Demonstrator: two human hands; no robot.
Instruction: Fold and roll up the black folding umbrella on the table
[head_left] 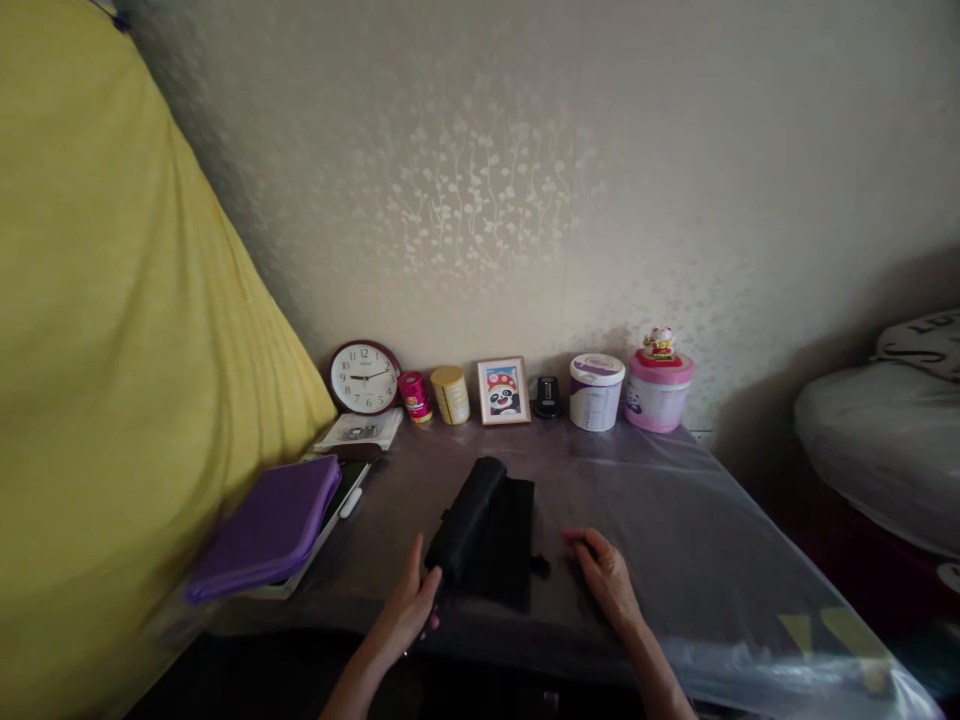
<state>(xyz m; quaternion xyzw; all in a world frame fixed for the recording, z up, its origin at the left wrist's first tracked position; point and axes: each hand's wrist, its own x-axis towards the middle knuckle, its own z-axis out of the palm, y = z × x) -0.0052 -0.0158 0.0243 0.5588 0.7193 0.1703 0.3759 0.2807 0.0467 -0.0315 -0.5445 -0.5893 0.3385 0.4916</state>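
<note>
A black cloth roll lies slantwise on the table, with a flat flap spread out from its right side. My left hand grips the near end of the roll, thumb on top and the other fingers underneath, partly hidden. A small dark tie or buckle sticks out at the flap's right edge. Just right of it is my right hand, apart from the roll, its fingers loosely bent toward the flap and nothing visible in them.
Plastic film covers the table. To the left lie a purple zip case and papers. Along the wall stand a clock, a pink can, a yellow-lidded can, a panda picture and two tubs.
</note>
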